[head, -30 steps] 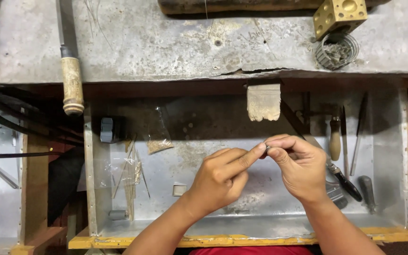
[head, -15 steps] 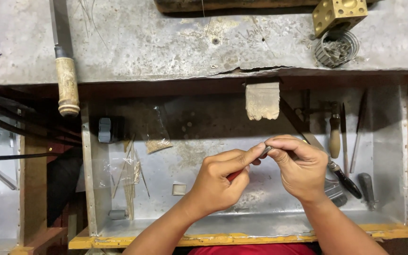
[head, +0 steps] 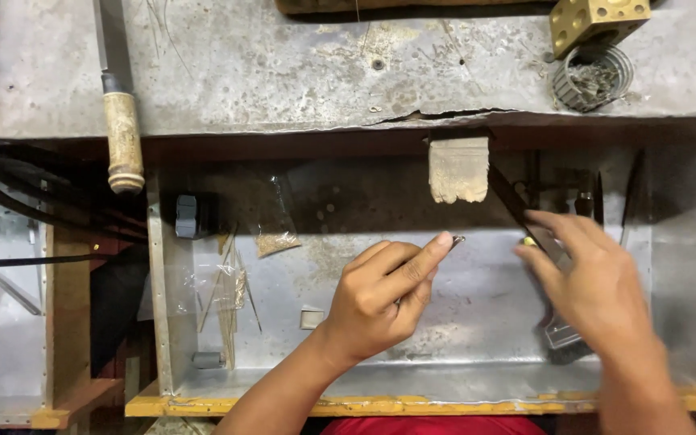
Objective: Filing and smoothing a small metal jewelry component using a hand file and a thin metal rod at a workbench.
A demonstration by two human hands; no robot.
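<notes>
Tiny metal piece (head: 457, 239) sticks out just past the tip of the left hand's (head: 384, 294) index finger and thumb, pinched there; too small to tell its exact shape. It sits over the middle of the metal-lined tray (head: 686, 266), just below the pale wooden bench pin (head: 458, 169). Left hand fingers are narrow, closed on the piece, other fingers curled in.

Right hand (head: 586, 286) is apart from the piece, off to its right, fingers loosely spread and slightly blurred, holding nothing that can be made out. It hovers over a group of dark tools (head: 561, 338) lying at the tray's right side; whether it touches them, cannot tell. A small yellow-green bit shows by its index fingertip, unclear what.

Packages: a clear plastic bag (head: 271, 217) with tan grit in its bottom leans at the tray's upper left. Another crumpled clear bag (head: 203, 286) with thin sticks lies along the left wall. A small grey block (head: 187, 216) sits in the top left corner, a small pale square tab (head: 312, 318) on the tray floor left of the left hand.

Above the tray, a worn grey benchtop (head: 283, 72): a file with wooden handle (head: 122, 137) at left, a brass cube with round hollows (head: 598, 20) top right, and a ribbed round holder (head: 594, 76) just beneath it. Black cables (head: 10, 201) at far left.
</notes>
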